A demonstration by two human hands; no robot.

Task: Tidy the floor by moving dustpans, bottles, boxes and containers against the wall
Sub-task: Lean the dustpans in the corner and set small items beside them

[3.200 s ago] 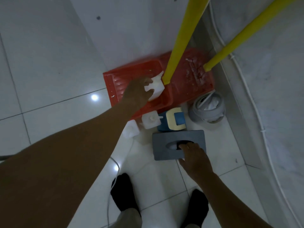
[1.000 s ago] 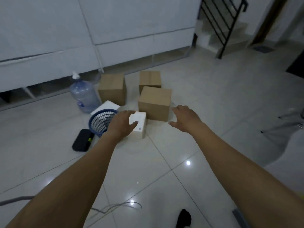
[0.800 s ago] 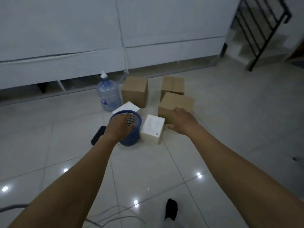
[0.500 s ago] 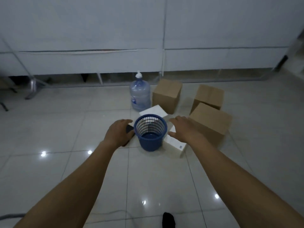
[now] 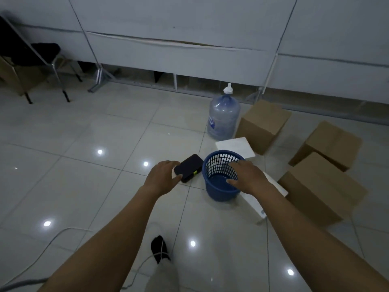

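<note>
Blue basket (image 5: pixel 216 187) under the spread right hand (image 5: pixel 248 176); left hand (image 5: pixel 162 179), fingers loose, by the black box (image 5: pixel 190 167).

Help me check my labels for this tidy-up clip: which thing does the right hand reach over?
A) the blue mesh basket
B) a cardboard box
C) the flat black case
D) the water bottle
A: the right hand is spread over the rim of the blue mesh basket, with its thumb at the basket's near side.
</note>
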